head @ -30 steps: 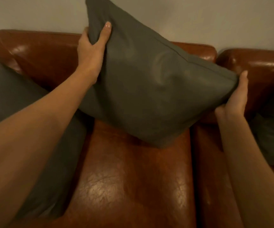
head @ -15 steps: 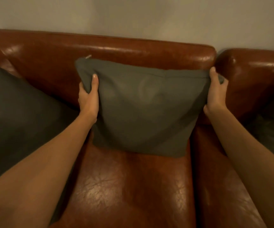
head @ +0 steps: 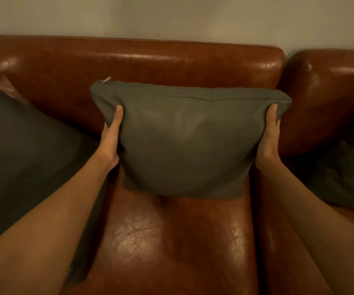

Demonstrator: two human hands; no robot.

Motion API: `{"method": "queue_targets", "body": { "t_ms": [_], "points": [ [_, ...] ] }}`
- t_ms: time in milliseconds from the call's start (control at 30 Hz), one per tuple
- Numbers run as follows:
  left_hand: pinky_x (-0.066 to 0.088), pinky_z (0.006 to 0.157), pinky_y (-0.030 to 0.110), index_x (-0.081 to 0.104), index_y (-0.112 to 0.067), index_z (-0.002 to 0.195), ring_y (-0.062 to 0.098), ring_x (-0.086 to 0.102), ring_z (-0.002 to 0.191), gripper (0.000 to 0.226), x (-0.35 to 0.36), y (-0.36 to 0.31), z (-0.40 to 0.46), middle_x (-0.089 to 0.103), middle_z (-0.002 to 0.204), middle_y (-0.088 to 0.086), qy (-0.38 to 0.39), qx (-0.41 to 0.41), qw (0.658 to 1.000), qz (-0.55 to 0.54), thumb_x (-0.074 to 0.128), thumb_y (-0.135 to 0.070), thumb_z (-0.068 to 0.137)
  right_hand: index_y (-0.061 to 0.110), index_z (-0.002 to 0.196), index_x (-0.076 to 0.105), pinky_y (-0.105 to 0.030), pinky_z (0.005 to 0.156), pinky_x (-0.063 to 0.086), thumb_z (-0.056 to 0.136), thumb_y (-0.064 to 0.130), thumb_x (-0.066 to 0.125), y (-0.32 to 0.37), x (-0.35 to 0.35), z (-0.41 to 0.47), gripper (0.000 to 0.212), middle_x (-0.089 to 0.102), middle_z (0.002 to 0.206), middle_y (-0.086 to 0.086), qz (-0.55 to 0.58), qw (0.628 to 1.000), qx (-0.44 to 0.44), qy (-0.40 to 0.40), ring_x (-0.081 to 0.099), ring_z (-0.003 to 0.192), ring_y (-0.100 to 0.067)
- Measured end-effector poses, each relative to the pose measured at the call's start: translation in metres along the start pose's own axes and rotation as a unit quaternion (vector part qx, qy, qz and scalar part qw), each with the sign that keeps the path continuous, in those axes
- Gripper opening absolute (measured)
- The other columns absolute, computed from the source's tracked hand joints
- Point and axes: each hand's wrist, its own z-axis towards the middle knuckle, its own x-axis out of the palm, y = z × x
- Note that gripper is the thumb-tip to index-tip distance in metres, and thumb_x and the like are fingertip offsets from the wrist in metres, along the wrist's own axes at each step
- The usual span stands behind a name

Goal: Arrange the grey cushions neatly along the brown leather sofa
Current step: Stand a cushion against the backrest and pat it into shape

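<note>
A grey cushion [head: 184, 141] stands upright on the middle seat of the brown leather sofa [head: 133, 62], leaning towards the backrest with its zip edge on top. My left hand [head: 111, 137] grips its left side, thumb on the front and fingers hidden behind. My right hand [head: 267, 139] grips its right side the same way. A second grey cushion [head: 23, 150] lies on the left seat, partly behind my left forearm. A third grey cushion [head: 346, 173] sits on the right seat, cut off by the frame edge.
A plain pale wall [head: 171, 15] rises behind the sofa. The seat pad [head: 171, 241] in front of the held cushion is bare leather. A gap divides the middle backrest from the right one [head: 329, 86].
The cushion came down from a raised, tilted position to stand square on the seat. Both hands slid from its top corners down to its sides, and the view moved closer.
</note>
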Motion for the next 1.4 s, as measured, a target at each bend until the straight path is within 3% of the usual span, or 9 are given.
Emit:
{"method": "queue_targets", "body": {
  "t_ms": [133, 300, 467, 600, 700, 833, 933, 1000, 1400],
  "points": [
    [0.045, 0.100, 0.036, 0.044, -0.031, 0.142, 0.015, 0.056, 0.114, 0.083, 0.006, -0.009, 0.002, 0.058, 0.130, -0.007, -0.079, 0.039, 0.994, 0.060, 0.067, -0.069, 0.072, 0.033, 0.155, 0.017, -0.048, 0.114, 0.035, 0.071, 0.087, 0.043, 0.008, 0.006, 0.009, 0.103, 0.040, 0.152, 0.002, -0.027, 0.999, 0.031, -0.034, 0.044, 0.134, -0.021],
    [0.046, 0.103, 0.041, 0.050, -0.031, 0.139, 0.019, 0.059, 0.112, 0.091, 0.007, -0.003, 0.005, 0.062, 0.126, -0.005, -0.094, 0.003, 0.991, 0.091, 0.067, -0.079, 0.063, 0.030, 0.156, 0.016, -0.047, 0.115, 0.031, 0.083, 0.081, 0.037, -0.001, 0.004, 0.011, 0.092, 0.035, 0.155, -0.001, -0.040, 0.996, 0.068, -0.043, 0.038, 0.138, -0.024],
    [0.048, 0.091, 0.033, 0.050, -0.029, 0.138, 0.016, 0.060, 0.106, 0.073, 0.019, 0.004, 0.003, 0.062, 0.121, -0.005, -0.101, 0.017, 0.994, 0.033, 0.065, -0.067, 0.078, 0.034, 0.153, 0.027, -0.047, 0.111, 0.038, 0.058, 0.097, 0.041, -0.006, -0.006, 0.013, 0.115, 0.045, 0.149, 0.005, -0.022, 0.996, 0.086, -0.034, 0.048, 0.131, -0.019],
    [0.049, 0.095, 0.035, 0.046, -0.030, 0.140, 0.016, 0.060, 0.110, 0.074, 0.022, 0.000, 0.007, 0.061, 0.120, -0.006, -0.106, 0.047, 0.993, 0.020, 0.063, -0.067, 0.079, 0.033, 0.151, 0.033, -0.040, 0.106, 0.043, 0.073, 0.087, 0.041, -0.003, -0.006, 0.018, 0.095, 0.052, 0.141, 0.008, -0.002, 0.999, 0.037, -0.022, 0.054, 0.123, -0.012],
    [0.037, 0.111, 0.045, 0.023, -0.031, 0.153, 0.023, 0.046, 0.131, 0.097, 0.025, -0.003, 0.014, 0.045, 0.146, 0.000, -0.147, 0.056, 0.984, 0.087, 0.061, -0.075, 0.074, 0.030, 0.153, 0.026, -0.040, 0.110, 0.039, 0.091, 0.072, 0.036, 0.002, 0.001, 0.024, 0.076, 0.046, 0.146, 0.004, -0.052, 0.997, 0.020, -0.056, 0.048, 0.125, -0.015],
    [0.008, 0.121, 0.049, 0.004, -0.027, 0.156, 0.024, 0.006, 0.151, 0.084, 0.042, -0.009, 0.005, 0.005, 0.164, 0.004, -0.206, 0.280, 0.896, 0.278, 0.046, -0.062, 0.093, 0.023, 0.152, 0.027, -0.039, 0.122, 0.021, 0.102, 0.047, 0.038, 0.012, 0.012, 0.012, 0.057, 0.031, 0.157, 0.001, -0.162, 0.955, -0.173, -0.177, 0.026, 0.146, -0.015],
    [-0.006, 0.115, 0.055, 0.015, -0.029, 0.155, 0.034, -0.002, 0.150, 0.067, 0.045, -0.006, 0.006, 0.004, 0.164, 0.009, -0.161, 0.424, 0.733, 0.507, 0.035, -0.058, 0.098, 0.022, 0.153, 0.028, -0.045, 0.118, -0.008, 0.103, 0.042, 0.037, 0.009, 0.023, 0.004, 0.054, 0.020, 0.163, -0.001, -0.352, 0.871, -0.325, -0.107, 0.006, 0.152, -0.022],
    [-0.007, 0.114, 0.060, 0.019, -0.034, 0.154, 0.034, 0.000, 0.150, 0.062, 0.043, -0.003, 0.014, 0.009, 0.164, 0.006, -0.118, 0.438, 0.669, 0.588, 0.028, -0.060, 0.098, 0.029, 0.153, 0.029, -0.050, 0.116, -0.013, 0.103, 0.047, 0.034, 0.003, 0.027, 0.009, 0.053, 0.018, 0.163, 0.001, -0.450, 0.816, -0.361, -0.033, 0.002, 0.152, -0.024],
    [-0.005, 0.116, 0.060, 0.008, -0.034, 0.155, 0.029, 0.001, 0.151, 0.064, 0.060, -0.001, 0.066, 0.008, 0.164, 0.002, -0.120, 0.400, 0.660, 0.624, 0.011, -0.062, 0.097, 0.033, 0.154, 0.024, -0.060, 0.118, -0.005, 0.103, 0.050, 0.021, -0.013, 0.050, 0.056, 0.054, 0.019, 0.163, 0.003, -0.535, 0.769, -0.343, -0.062, 0.004, 0.153, -0.022]
  ]
}}
